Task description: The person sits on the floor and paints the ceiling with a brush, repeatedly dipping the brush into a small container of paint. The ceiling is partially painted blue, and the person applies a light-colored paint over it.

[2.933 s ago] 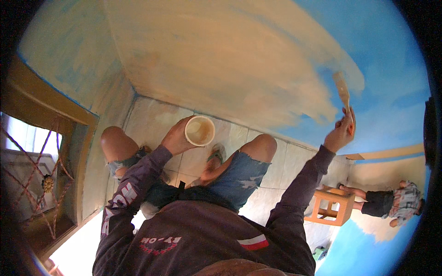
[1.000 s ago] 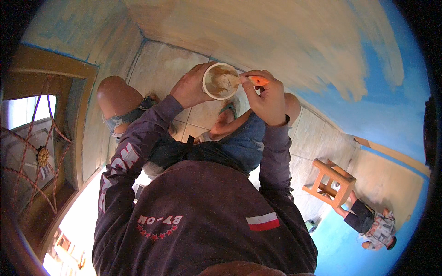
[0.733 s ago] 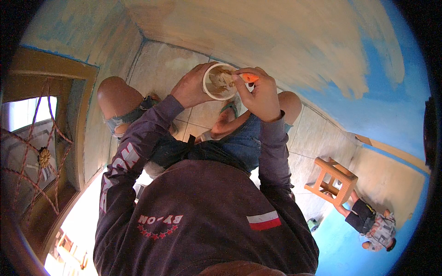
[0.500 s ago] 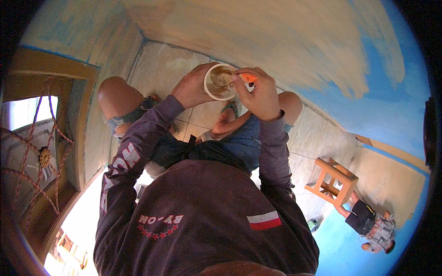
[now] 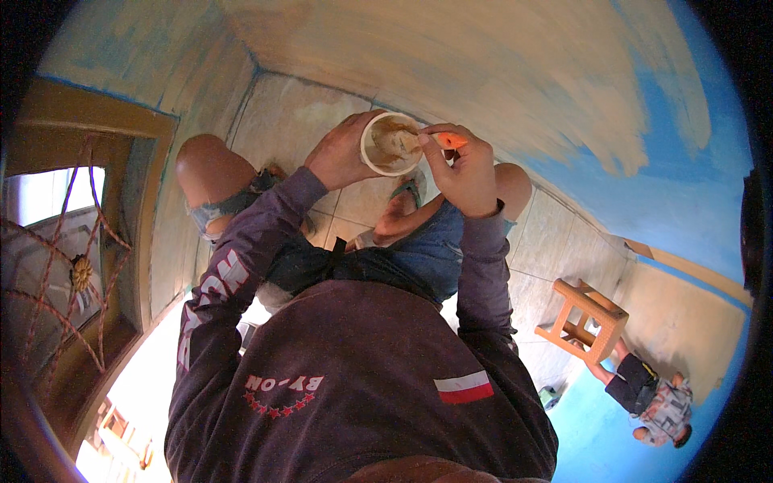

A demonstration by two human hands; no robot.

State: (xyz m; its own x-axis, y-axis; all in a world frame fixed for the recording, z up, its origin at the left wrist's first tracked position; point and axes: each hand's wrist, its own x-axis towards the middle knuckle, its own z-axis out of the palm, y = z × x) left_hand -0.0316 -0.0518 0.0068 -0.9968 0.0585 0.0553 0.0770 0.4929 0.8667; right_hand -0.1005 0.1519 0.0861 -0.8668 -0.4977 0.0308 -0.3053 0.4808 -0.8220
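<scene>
My left hand (image 5: 340, 153) wraps round the left side of a white round tub (image 5: 385, 171), tipped so that its inside shows. Beige-brown paint coats parts of the inner wall. In my right hand (image 5: 467, 171) is a paintbrush with an orange handle (image 5: 454, 141), pinched between thumb and fingers. Its pale head reaches over the right rim into the tub. The bristle tip is small and partly blends with the paint. Both hands are in front of me, above the tiled floor and between my bent knees.
Close ahead stands a wall (image 5: 515, 72) with beige strokes over blue. An orange-brown plastic stool (image 5: 596, 310) is to the right, with a person (image 5: 656, 394) beyond it. At left, cords (image 5: 97, 221) cross an opening in a brown wooden frame (image 5: 149, 185).
My right hand has shifted slightly right with the paintbrush, so its head now lies nearer the tub's right rim. The tub has moved a little to the right in my left hand.
</scene>
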